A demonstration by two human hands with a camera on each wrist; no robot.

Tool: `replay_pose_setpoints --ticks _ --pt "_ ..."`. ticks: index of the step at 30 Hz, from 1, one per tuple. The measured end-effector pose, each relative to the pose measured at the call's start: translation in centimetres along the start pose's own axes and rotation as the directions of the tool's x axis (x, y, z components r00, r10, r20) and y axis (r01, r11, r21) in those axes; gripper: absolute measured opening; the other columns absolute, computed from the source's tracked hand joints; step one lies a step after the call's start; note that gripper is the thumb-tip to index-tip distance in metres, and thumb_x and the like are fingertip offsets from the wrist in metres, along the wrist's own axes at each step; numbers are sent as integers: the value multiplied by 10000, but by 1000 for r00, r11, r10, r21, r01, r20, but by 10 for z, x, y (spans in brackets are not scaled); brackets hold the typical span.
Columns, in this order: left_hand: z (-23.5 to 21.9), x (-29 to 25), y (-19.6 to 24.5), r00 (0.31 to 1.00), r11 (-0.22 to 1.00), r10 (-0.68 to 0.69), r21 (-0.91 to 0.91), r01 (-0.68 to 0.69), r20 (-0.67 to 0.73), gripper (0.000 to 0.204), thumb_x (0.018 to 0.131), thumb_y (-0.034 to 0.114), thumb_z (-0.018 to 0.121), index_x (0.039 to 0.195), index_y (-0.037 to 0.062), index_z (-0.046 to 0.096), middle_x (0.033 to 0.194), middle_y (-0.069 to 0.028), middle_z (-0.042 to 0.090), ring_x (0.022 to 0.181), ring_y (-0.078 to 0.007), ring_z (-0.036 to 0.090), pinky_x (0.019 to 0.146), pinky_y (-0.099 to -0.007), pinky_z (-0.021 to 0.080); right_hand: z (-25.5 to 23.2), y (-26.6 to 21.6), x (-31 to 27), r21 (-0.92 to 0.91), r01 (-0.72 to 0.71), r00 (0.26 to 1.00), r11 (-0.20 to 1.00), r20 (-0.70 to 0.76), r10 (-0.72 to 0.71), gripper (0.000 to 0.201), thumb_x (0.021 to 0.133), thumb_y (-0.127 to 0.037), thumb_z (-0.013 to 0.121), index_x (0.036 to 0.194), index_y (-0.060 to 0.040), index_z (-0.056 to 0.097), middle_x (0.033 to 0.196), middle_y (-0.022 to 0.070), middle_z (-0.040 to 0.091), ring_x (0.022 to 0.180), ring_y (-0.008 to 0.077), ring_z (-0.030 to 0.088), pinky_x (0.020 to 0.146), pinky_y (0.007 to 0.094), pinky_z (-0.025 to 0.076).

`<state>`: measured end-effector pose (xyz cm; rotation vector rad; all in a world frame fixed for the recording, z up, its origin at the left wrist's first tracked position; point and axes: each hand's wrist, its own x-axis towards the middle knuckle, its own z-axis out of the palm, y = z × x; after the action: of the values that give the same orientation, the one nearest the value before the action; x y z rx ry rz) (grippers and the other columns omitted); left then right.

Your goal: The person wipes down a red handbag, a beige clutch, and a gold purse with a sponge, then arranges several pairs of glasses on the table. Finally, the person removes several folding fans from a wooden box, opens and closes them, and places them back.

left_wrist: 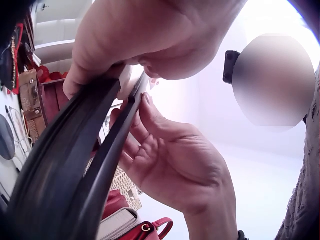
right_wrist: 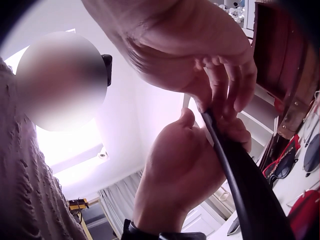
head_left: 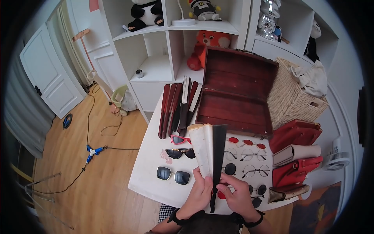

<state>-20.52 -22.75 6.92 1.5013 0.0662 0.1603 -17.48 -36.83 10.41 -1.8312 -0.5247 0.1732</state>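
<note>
A partly spread folding fan (head_left: 205,150) with cream leaf and black outer stick stands upright in front of me. My left hand (head_left: 199,194) grips its lower part from the left, thumb against the sticks. On the other side, my right hand (head_left: 238,195) pinches the black guard stick (right_wrist: 240,185) between thumb and fingers. From the left wrist, the two dark guards (left_wrist: 112,155) show apart, with a gap between them. Several folded fans (head_left: 177,111) in dark red, black and white lie side by side at the table's back left.
Rows of sunglasses (head_left: 173,175) and thin-framed glasses (head_left: 255,171) cover the white table (head_left: 146,181). An open red-brown case (head_left: 235,109) stands at the back, beside a woven basket (head_left: 298,97). Red and beige handbags (head_left: 296,136) line the right edge. White shelves (head_left: 150,74) rise behind.
</note>
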Motion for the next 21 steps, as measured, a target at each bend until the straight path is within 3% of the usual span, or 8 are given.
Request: replay_pose_setpoints --ticks 5,9,10,12,14,16,18,21 --pt "-5 -4 -4 998 998 44 41 -45 40 443 1055 250 362 1316 -51 169 1063 -160 545 906 -184 588 777 -283 484 6 -26 4 -335 3 991 942 124 41 504 887 -67 639 1378 -85 523 820 107 561 694 259 581 625 330 487" --pt "-16 -3 -7 997 994 1 -112 -9 -74 423 1039 248 448 1351 45 247 1115 -70 474 985 -138 512 823 -279 460 9 -27 6 -471 109 962 875 271 26 598 931 -150 587 1484 -104 363 1009 137 525 836 313 562 723 399 490" --pt "-22 1 0 984 957 -108 -281 65 -140 361 1037 220 460 1292 29 290 1076 -58 504 943 -123 523 819 -268 461 11 -32 9 -417 177 939 891 344 -26 615 931 -154 587 1481 -53 333 1037 167 507 883 339 551 768 409 482" --pt "-40 8 13 960 881 -52 -466 -86 -275 303 1013 199 502 1240 64 353 963 -52 487 814 -142 511 749 -308 451 13 -46 13 -338 248 877 908 477 -62 667 930 -169 588 1443 109 265 1107 242 464 975 390 523 868 429 454" --pt "-61 17 23 945 738 76 -619 -268 -319 248 1010 204 481 1214 92 396 881 -42 456 754 -195 486 722 -361 429 20 -49 18 -334 323 879 885 453 -149 666 932 -178 589 1427 132 272 1116 243 468 975 386 524 871 431 452" --pt "-68 21 34 910 714 133 -599 -364 -394 256 1038 250 410 1242 98 388 937 -67 463 816 -226 510 785 -381 427 25 -55 23 -356 442 864 823 414 -285 654 886 -119 594 1395 170 301 1144 250 474 977 370 531 880 439 448" --pt "-73 22 37 897 691 218 -588 -420 -384 280 1060 282 341 1271 101 379 1061 -101 489 942 -284 556 878 -404 429 29 -58 28 -453 429 878 782 415 -241 643 897 -128 596 1398 157 310 1173 246 466 1036 372 517 891 435 443" --pt "-63 24 38 907 693 161 -610 -385 -390 284 1067 290 324 1276 106 379 1161 -115 505 1052 -331 572 935 -425 432 29 -55 43 -596 432 883 677 432 -183 602 876 -79 578 1382 147 341 1191 256 469 1082 378 520 861 437 456"
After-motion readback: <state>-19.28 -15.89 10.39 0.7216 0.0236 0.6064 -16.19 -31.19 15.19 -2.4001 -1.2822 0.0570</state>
